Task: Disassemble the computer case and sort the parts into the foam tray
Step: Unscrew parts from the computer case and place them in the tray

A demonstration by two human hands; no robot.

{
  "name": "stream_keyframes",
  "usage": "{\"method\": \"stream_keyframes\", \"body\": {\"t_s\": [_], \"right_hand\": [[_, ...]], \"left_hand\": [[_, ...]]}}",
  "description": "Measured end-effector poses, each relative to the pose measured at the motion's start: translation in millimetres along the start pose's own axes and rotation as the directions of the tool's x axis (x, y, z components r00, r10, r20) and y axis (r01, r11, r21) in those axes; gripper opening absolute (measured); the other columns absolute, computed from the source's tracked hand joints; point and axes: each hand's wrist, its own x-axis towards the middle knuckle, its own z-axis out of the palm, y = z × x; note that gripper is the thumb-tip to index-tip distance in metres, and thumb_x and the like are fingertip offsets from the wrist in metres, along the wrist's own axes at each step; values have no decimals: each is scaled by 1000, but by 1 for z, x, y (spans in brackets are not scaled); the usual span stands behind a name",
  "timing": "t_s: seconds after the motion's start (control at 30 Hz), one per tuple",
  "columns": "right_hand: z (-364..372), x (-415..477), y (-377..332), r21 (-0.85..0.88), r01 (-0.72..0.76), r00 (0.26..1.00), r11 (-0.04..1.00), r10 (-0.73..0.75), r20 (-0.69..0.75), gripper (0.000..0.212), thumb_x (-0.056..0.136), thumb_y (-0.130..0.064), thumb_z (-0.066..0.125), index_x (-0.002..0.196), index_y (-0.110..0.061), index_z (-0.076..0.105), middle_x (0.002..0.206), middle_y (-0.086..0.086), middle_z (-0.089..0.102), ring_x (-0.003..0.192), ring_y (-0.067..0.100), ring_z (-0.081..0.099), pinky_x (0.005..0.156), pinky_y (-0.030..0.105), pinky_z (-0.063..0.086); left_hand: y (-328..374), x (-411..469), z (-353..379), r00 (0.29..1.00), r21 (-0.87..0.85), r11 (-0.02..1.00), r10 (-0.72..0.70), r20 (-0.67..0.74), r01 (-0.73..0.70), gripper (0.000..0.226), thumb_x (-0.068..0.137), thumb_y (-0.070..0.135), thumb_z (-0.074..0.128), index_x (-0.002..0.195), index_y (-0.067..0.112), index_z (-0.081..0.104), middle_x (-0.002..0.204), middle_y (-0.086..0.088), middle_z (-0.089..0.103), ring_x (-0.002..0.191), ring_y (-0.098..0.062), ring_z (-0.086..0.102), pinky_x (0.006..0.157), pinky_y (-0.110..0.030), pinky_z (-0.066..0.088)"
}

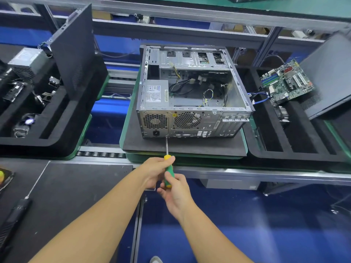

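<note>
Both hands, left hand (154, 170) and right hand (175, 190), grip the screwdriver (168, 172) at frame centre, steadying its tip against the computer case (190, 122) rear screw

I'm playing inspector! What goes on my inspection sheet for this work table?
Surface: foam pad under the case.
Job's things: case open on top, power supply inside; motherboard rests in the right tray; left tray holds parts.
Clutter: long tool on the mat.
Hands: left hand and right hand both grip the screwdriver, its tip at the case's rear.
Cables: loose wires inside the case; blue cables by the motherboard.
Surroundings: metal rails behind; blue floor below.
</note>
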Motion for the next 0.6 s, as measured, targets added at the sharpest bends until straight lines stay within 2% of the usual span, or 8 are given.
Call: {"method": "stream_keyframes", "body": {"t_s": [0.07, 0.13, 0.2, 0.27, 0.37, 0.47, 0.53, 0.6], "right_hand": [[4, -1, 1, 14, 9, 1000, 1000, -9, 0, 31, 96, -10, 67, 119, -5, 48, 90, 13, 60, 60, 14, 56, 57, 31, 54], [4, -2, -1, 46, -35, 999, 998, 35, 20, 40, 95, -24, 70, 123, -5, 50, 87, 11, 61, 61, 16, 56, 57, 33, 54], [0, -1, -3, 89, -120, 992, 989, 116, 54, 48, 98, -42, 61, 122, -1, 57, 81, 12, 59, 62, 20, 56, 56, 34, 54], [-4, 1, -3, 102, -151, 988, 983, 146, 50, 49, 105, -40, 45, 123, 4, 59, 79, 14, 58, 61, 21, 56, 55, 34, 53], [-1, 5, -4, 93, -76, 997, 993, 78, -19, 36, 108, -24, 40, 120, 5, 59, 76, 13, 57, 56, 18, 54, 52, 33, 52], [2, 5, 0, 85, -19, 997, 996, 25, -70, 27, 108, -21, 43, 115, 1, 56, 82, 14, 58, 56, 17, 53, 54, 33, 54], [-1, 5, 4, 85, 8, 997, 996, -1, -80, 23, 106, -22, 48, 114, -2, 56, 94, 16, 59, 63, 18, 54, 58, 32, 55], [-3, 3, 6, 107, 25, 996, 994, -16, -83, 20, 103, -20, 56, 116, -4, 56, 105, 17, 57, 72, 20, 53, 60, 31, 56]], "left_hand": [[-2, 2, -1, 999, -45, 999, 7, -43, -9, 33, 89, 23, 74, 111, 0, 65, 85, -16, 66, 72, -28, 65, 47, -28, 48], [-4, 4, -4, 998, -103, 994, 36, -54, -41, 35, 89, 14, 74, 118, -2, 64, 93, -18, 70, 81, -30, 68, 60, -33, 54], [-7, 6, -9, 997, -157, 985, 62, -44, -68, 37, 93, 6, 66, 127, -3, 56, 101, -17, 73, 89, -28, 72, 77, -39, 59], [-9, 8, -14, 997, -184, 980, 75, -14, -76, 35, 99, 4, 56, 133, 1, 49, 108, -16, 74, 100, -28, 73, 92, -46, 56], [-7, 4, -12, 996, -110, 992, 65, 59, -58, 28, 104, 18, 51, 129, 7, 55, 110, -5, 76, 96, -20, 72, 70, -34, 58], [-3, 2, -3, 997, -33, 997, 67, 45, -65, 34, 95, 32, 66, 117, 6, 63, 103, -5, 73, 79, -21, 63, 50, -28, 50], [-5, 3, -1, 995, -32, 995, 96, -13, -96, 35, 90, 22, 73, 117, 2, 65, 90, -10, 68, 73, -21, 63, 52, -29, 52], [-8, 7, -4, 993, -92, 990, 101, -68, -107, 34, 89, 10, 73, 120, -1, 65, 94, -14, 73, 77, -21, 70, 63, -30, 57]]}}
